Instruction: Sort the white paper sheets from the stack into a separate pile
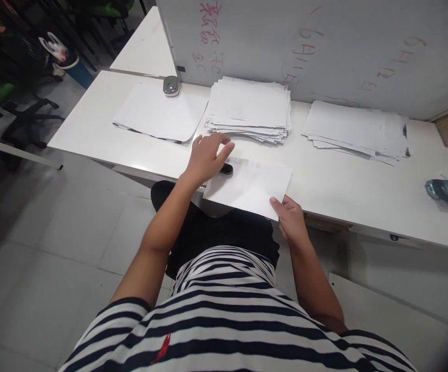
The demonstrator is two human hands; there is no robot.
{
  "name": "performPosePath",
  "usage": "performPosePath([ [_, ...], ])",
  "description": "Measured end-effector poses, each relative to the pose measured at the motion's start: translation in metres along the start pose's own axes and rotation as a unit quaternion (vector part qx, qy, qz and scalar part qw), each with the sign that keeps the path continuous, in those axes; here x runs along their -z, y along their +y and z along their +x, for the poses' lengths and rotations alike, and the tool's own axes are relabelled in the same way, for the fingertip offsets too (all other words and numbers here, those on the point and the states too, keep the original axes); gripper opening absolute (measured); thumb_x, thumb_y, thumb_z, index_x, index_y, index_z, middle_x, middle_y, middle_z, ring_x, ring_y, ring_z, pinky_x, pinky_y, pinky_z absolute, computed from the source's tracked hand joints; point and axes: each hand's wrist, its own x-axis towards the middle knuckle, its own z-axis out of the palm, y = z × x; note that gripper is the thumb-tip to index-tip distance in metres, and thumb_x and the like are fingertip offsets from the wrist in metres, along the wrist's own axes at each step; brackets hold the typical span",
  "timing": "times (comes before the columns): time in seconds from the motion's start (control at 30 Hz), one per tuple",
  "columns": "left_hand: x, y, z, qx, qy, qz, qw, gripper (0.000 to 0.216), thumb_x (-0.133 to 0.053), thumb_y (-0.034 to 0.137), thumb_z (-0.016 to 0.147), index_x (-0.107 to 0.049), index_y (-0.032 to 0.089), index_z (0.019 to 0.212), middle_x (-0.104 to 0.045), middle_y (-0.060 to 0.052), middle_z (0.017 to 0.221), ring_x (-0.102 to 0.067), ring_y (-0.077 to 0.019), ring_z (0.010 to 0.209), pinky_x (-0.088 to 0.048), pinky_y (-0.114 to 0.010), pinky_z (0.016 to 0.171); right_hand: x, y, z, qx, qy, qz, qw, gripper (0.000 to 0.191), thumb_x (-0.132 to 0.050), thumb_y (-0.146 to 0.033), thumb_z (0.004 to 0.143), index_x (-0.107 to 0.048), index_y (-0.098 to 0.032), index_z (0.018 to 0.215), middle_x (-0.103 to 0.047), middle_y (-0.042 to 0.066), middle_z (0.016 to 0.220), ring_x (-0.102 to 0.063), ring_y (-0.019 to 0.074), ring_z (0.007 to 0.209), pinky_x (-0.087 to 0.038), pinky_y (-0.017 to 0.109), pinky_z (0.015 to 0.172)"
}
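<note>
A sheet of white paper (253,183) with faint print along its far edge lies at the front edge of the desk, partly overhanging it. My right hand (291,214) pinches its near right corner, thumb on top. Over the sheet's far left corner is my left hand (210,155), fingers bent and thumb apart, with nothing visible between them. Just beneath it shows the rounded end of a black object (227,169), perhaps a stapler; my hand hides the rest. Beyond the hands stands a thick, uneven stack of papers (251,103).
Another paper pile (351,129) lies to the right, and larger sheets (160,113) to the left. A grey-topped round-cornered device (171,86) sits at the back. A crumpled clear-blue item (445,194) is far right. A whiteboard (344,51) with red writing borders the white desk (348,186).
</note>
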Motion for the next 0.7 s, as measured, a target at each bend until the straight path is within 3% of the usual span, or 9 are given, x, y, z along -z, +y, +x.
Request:
performPosePath([
  [0.17,-0.046,-0.013,0.021,0.010,0.052,0.039,0.998,0.034,-0.049,0.045,0.090,-0.058,0.020,0.111,-0.056,-0.012,0.126,-0.031,-0.0339,0.137,-0.008,-0.058,0.114,0.010,-0.004,-0.001,-0.005,-0.016,-0.005,1.000,0.041,-0.074,-0.048,0.072,-0.070,-0.019,0.101,-0.074,0.004,0.089,-0.067,0.0211,0.079,-0.053,0.036,0.075],
  [0.27,-0.058,-0.016,0.023,-0.008,0.064,0.033,0.997,0.034,-0.054,0.045,0.087,-0.059,0.022,0.111,-0.052,-0.011,0.133,-0.023,-0.0343,0.141,-0.010,-0.059,0.114,0.008,-0.003,-0.001,-0.005,-0.016,-0.024,1.000,0.042,-0.072,-0.051,0.073,-0.070,-0.019,0.100,-0.074,0.004,0.086,-0.066,0.0203,0.075,-0.053,0.034,0.069],
  [0.4,-0.043,-0.011,0.021,-0.015,0.062,-0.006,0.998,0.034,-0.044,0.048,0.092,-0.062,0.022,0.105,-0.060,-0.010,0.122,-0.040,-0.0296,0.132,-0.026,-0.051,0.111,0.002,-0.002,-0.003,-0.021,-0.012,-0.033,0.999,0.044,-0.070,-0.053,0.073,-0.069,-0.017,0.097,-0.071,0.003,0.075,-0.057,0.0146,0.054,-0.046,0.027,0.048],
  [0.5,-0.017,-0.014,0.009,-0.016,0.122,-0.074,0.990,0.045,-0.027,0.048,0.098,-0.062,0.022,0.107,-0.065,-0.008,0.114,-0.054,-0.0208,0.115,-0.038,-0.038,0.102,-0.001,-0.001,-0.005,-0.029,-0.019,-0.015,0.999,0.046,-0.071,-0.053,0.072,-0.068,-0.016,0.100,-0.072,0.003,0.077,-0.056,0.0140,0.053,-0.045,0.026,0.045],
  [0.57,-0.002,-0.023,-0.004,-0.015,0.148,-0.077,0.986,0.045,-0.029,0.049,0.097,-0.062,0.021,0.108,-0.066,-0.007,0.111,-0.057,-0.0193,0.111,-0.040,-0.035,0.099,-0.002,0.000,-0.005,-0.030,-0.026,-0.004,0.999,0.047,-0.073,-0.052,0.071,-0.067,-0.017,0.103,-0.073,0.004,0.083,-0.059,0.0153,0.056,-0.047,0.027,0.048],
  [0.7,0.008,-0.049,-0.026,-0.003,0.043,0.010,0.999,0.040,-0.053,0.053,0.086,-0.065,0.021,0.108,-0.068,-0.007,0.109,-0.059,-0.0244,0.107,-0.039,-0.038,0.097,-0.001,0.000,-0.005,-0.012,-0.018,0.009,1.000,0.047,-0.074,-0.051,0.071,-0.068,-0.019,0.105,-0.074,0.006,0.093,-0.068,0.0204,0.075,-0.054,0.035,0.070],
])
